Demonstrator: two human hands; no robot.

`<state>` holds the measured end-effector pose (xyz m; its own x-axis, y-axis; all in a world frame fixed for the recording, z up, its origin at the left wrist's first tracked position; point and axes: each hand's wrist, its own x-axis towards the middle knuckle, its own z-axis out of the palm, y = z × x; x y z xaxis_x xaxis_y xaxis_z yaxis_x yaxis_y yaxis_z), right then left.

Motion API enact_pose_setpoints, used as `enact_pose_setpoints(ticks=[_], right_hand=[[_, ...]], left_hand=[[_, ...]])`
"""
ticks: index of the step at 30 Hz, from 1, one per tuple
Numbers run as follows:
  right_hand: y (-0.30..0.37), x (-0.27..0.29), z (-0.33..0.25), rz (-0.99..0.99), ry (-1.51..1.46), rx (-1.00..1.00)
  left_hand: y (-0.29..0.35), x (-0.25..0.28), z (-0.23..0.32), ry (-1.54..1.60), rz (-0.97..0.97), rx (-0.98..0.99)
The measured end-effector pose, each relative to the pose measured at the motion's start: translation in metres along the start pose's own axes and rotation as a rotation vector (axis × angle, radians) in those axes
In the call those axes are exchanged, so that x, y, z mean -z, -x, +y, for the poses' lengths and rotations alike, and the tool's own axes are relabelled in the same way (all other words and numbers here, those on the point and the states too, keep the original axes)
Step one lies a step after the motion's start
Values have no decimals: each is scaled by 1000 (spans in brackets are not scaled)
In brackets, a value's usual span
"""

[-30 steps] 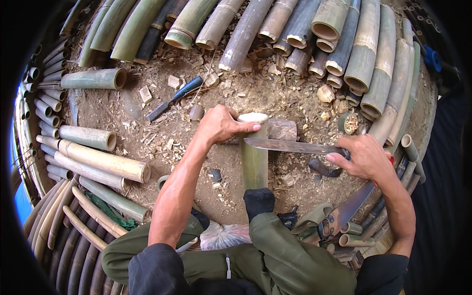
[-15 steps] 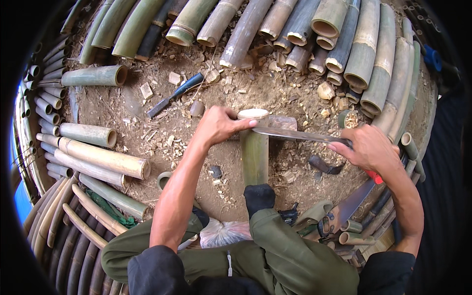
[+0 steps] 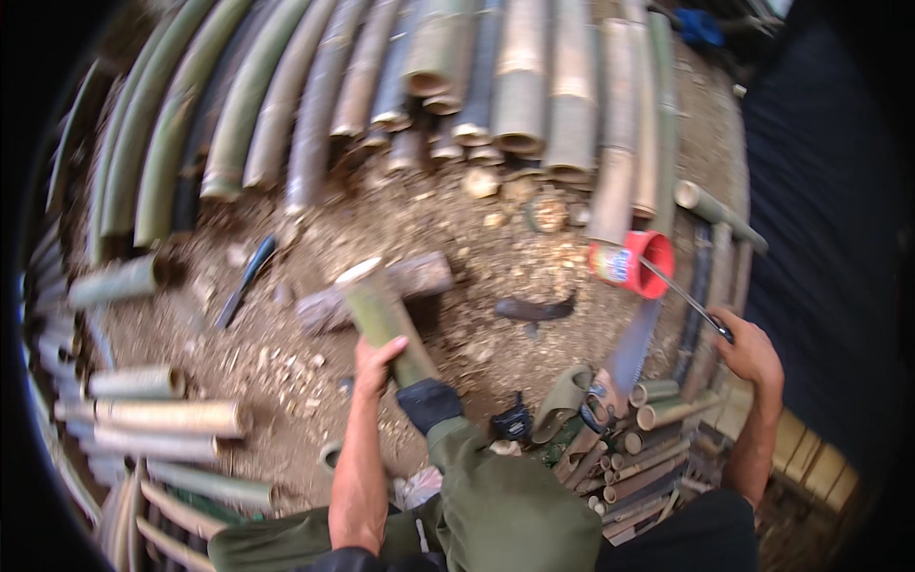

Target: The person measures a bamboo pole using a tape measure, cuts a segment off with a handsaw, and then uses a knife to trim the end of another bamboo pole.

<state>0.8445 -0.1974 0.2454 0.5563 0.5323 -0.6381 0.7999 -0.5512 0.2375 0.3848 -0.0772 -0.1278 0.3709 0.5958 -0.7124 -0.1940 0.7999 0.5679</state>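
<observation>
My left hand (image 3: 379, 362) is closed round the side of a split green bamboo piece (image 3: 379, 310). The pale cut end of that piece rests on a short log (image 3: 419, 275), and its lower end meets my dark-socked foot (image 3: 429, 405). Off to the right, my right hand (image 3: 751, 351) grips the dark handle of a long-bladed knife (image 3: 688, 302). The blade points up and left, its tip at the mouth of a red plastic tub (image 3: 652, 264). Whether the tip touches the inside of the tub, I cannot tell.
A handsaw (image 3: 624, 357) stands below the tub, beside stacked bamboo lengths (image 3: 658, 462). A blue-handled chisel-like tool (image 3: 246, 281) lies at left among wood chips. A dark curved piece (image 3: 536, 308) lies right of the log. Large bamboo poles (image 3: 519, 105) line the far side.
The knife has left the bamboo's top end and swung right to the red tub with my right hand. My left hand has slid down the bamboo, which now tilts left. The view has turned right.
</observation>
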Motion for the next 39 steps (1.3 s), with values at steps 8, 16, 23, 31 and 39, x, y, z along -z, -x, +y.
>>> enact_pose_setpoints(ticks=[8, 16, 23, 31, 39], right_hand=[[-81, -105, 20, -13, 48, -263], [-57, -143, 17, 62, -141, -392], [16, -227, -122, 815, -607, -8], [-62, -308, -307, 488, -1307, 20], [-64, -319, -305, 444, -974, 281]], left_hand=[[1, -16, 0, -38, 72, -85], [1, -20, 5, -71, 63, -96], [2, 6, 63, -966, -90, 93], [-57, -23, 207, -1353, 541, -456], [-150, 6, 205, -889, 432, -543]])
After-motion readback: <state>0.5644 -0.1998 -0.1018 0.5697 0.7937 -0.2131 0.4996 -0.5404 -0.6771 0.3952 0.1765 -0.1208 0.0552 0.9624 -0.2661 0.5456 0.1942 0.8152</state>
